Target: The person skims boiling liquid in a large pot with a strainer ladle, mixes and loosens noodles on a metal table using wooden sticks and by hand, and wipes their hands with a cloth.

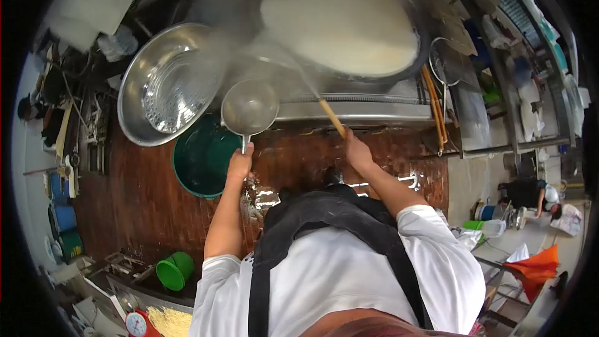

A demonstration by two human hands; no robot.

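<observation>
My left hand (239, 163) is closed around the short handle of a round metal ladle (251, 107). I cannot tell whether its bowl is solid or mesh. My right hand (359, 151) grips a long utensil by its wooden handle (332, 118). Its metal shaft slants up and left, and steam blurs the far end. Beyond both tools is a large round cooking vat (423, 31) holding pale, creamy liquid (340, 22). A wide shiny metal basin (134, 106) leans tilted at the left of the ladle. Partly below it stands a dark green tub (193, 168).
A metal ledge (355, 110) fronts the vat. Right of it are wooden sticks (432, 109) and a round-headed strainer (444, 62). The brown floor (143, 206) looks wet. A bright green bucket (175, 271) and red scale (138, 324) are lower left; another person (530, 196) is far right.
</observation>
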